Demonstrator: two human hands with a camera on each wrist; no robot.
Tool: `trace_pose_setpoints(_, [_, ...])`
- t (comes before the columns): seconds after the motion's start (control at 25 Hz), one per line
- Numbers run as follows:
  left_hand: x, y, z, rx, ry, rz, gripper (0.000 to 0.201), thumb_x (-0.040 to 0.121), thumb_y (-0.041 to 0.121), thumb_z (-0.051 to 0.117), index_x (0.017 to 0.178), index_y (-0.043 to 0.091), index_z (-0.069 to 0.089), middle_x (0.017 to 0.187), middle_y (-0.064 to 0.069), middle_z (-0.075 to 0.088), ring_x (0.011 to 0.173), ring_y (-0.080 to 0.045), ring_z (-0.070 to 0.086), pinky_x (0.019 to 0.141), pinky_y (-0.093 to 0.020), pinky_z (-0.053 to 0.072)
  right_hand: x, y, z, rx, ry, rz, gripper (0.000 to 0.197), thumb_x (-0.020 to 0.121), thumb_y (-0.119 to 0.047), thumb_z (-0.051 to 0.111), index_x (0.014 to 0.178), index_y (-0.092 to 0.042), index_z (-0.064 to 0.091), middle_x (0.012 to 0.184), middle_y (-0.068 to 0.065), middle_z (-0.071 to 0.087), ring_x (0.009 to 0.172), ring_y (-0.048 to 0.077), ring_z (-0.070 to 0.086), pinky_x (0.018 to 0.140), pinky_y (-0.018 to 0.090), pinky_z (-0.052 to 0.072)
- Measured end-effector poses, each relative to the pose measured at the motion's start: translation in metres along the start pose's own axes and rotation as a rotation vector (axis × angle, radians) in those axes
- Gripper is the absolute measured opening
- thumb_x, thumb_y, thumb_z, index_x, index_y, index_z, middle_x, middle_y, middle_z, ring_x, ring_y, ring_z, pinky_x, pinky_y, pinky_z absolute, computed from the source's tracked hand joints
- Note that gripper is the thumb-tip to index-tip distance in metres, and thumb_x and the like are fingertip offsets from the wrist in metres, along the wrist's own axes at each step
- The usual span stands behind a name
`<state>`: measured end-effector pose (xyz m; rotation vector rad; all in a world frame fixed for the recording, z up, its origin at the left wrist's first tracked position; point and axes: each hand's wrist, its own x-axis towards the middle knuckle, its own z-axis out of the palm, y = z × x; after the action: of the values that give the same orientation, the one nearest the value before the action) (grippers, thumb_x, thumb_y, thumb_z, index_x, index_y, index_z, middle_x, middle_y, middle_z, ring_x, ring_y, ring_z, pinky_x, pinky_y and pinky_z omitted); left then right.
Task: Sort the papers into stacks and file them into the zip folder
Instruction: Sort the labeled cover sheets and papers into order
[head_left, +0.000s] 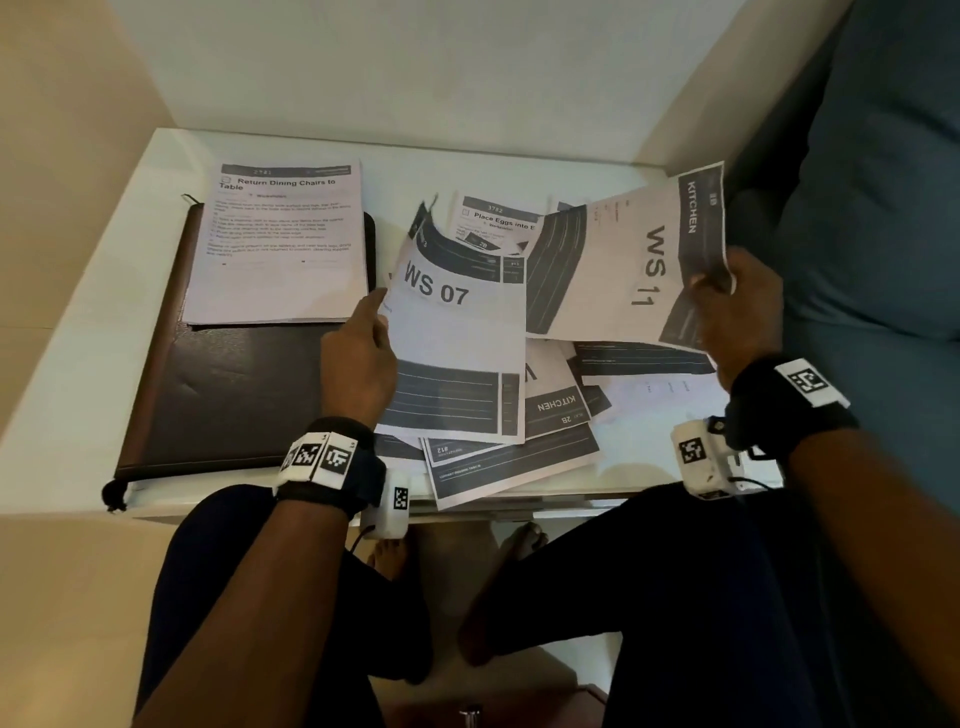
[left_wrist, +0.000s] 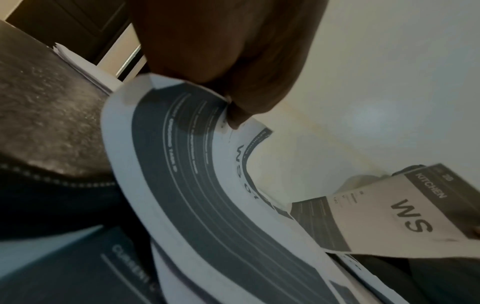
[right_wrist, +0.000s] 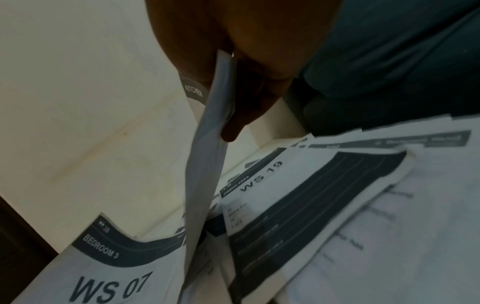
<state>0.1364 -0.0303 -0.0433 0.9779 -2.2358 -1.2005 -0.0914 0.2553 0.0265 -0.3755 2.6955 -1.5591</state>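
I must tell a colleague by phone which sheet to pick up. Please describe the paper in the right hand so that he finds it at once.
Start at the white table, at its right side beside the blue sofa. There the right hand pinches one sheet lifted above the loose pile. Its large print reads WS 11 under a dark KITCHEN band, whereas the sheet beside it says WS 07.

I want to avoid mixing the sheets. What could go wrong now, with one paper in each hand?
The left hand pinches the WS 07 sheet by one edge, so it bends and could crease. The loose pile overhangs the table's near edge; lifting sheets from it may push some off.
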Motion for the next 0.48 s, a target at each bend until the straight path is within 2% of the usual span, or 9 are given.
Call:
trace_pose_setpoints(0.04, [0.0, 0.001, -0.001, 0.02, 0.03, 0.021, 0.039, 0.111, 0.018, 0.04, 0.148, 0.019, 0.053, 0.123, -0.011, 0.068, 0.1, -0.023, 0.065, 0.096, -0.038, 0.057, 0.004, -0.004, -0.006, 0.006, -0.003, -0.019, 0.025, 0.095, -0.012, 0.055, 0.112, -0.024, 0.068, 0.11, -0.003, 0.075, 0.097, 0.015, 0.073, 0.086, 0.044, 0.062])
trace_pose_setpoints(0.12, [0.002, 0.003, -0.002, 0.027, 0.069, 0.046, 0.037, 0.111, 0.021, 0.041, 0.144, 0.019, 0.056, 0.119, -0.012, 0.069, 0.098, -0.019, 0.064, 0.093, -0.032, 0.055, 0.012, -0.01, -0.018, 0.028, -0.037, -0.041, 0.028, 0.094, -0.009, 0.056, 0.116, -0.022, 0.068, 0.111, -0.003, 0.074, 0.1, 0.015, 0.073, 0.089, 0.044, 0.061])
trace_pose_setpoints(0.2, [0.004, 0.003, -0.004, -0.029, 0.085, 0.022, 0.035, 0.111, 0.021, 0.042, 0.141, 0.019, 0.059, 0.123, -0.007, 0.067, 0.102, -0.012, 0.059, 0.092, -0.016, 0.046, 0.021, -0.019, -0.029, 0.019, -0.083, -0.064, 0.029, 0.095, -0.008, 0.058, 0.121, -0.018, 0.066, 0.115, -0.001, 0.073, 0.103, 0.016, 0.072, 0.091, 0.045, 0.06])
trace_pose_setpoints(0.28, [0.008, 0.004, -0.008, -0.114, 0.114, -0.013, 0.033, 0.111, 0.02, 0.042, 0.138, 0.018, 0.061, 0.131, -0.003, 0.063, 0.112, -0.007, 0.054, 0.09, -0.001, 0.037, 0.032, -0.03, -0.044, -0.003, -0.074, -0.087, 0.027, 0.095, -0.012, 0.061, 0.119, -0.025, 0.066, 0.12, -0.002, 0.071, 0.108, 0.015, 0.07, 0.093, 0.047, 0.059])
trace_pose_setpoints(0.32, [0.01, 0.003, -0.01, -0.165, 0.139, -0.027, 0.032, 0.111, 0.019, 0.041, 0.137, 0.018, 0.061, 0.135, -0.002, 0.061, 0.117, -0.008, 0.053, 0.094, -0.001, 0.036, 0.037, -0.036, -0.053, -0.005, -0.055, -0.098, 0.025, 0.095, -0.015, 0.062, 0.113, -0.032, 0.066, 0.122, -0.002, 0.071, 0.108, 0.015, 0.07, 0.093, 0.047, 0.058])
trace_pose_setpoints(0.4, [0.015, 0.001, -0.014, -0.29, 0.204, -0.061, 0.031, 0.111, 0.018, 0.041, 0.135, 0.018, 0.061, 0.141, 0.001, 0.058, 0.126, -0.011, 0.052, 0.109, -0.015, 0.039, 0.047, -0.049, -0.068, -0.018, -0.031, -0.107, 0.026, 0.093, -0.019, 0.066, 0.101, -0.044, 0.064, 0.122, 0.0, 0.071, 0.107, 0.016, 0.071, 0.091, 0.048, 0.059])
trace_pose_setpoints(0.48, [0.019, 0.001, -0.016, -0.421, 0.258, -0.094, 0.029, 0.11, 0.02, 0.042, 0.133, 0.021, 0.06, 0.142, 0.003, 0.058, 0.128, -0.012, 0.054, 0.114, -0.028, 0.043, 0.053, -0.059, -0.075, -0.042, -0.095, -0.097, 0.026, 0.094, -0.021, 0.067, 0.102, -0.045, 0.064, 0.121, 0.0, 0.071, 0.106, 0.017, 0.072, 0.089, 0.047, 0.059])
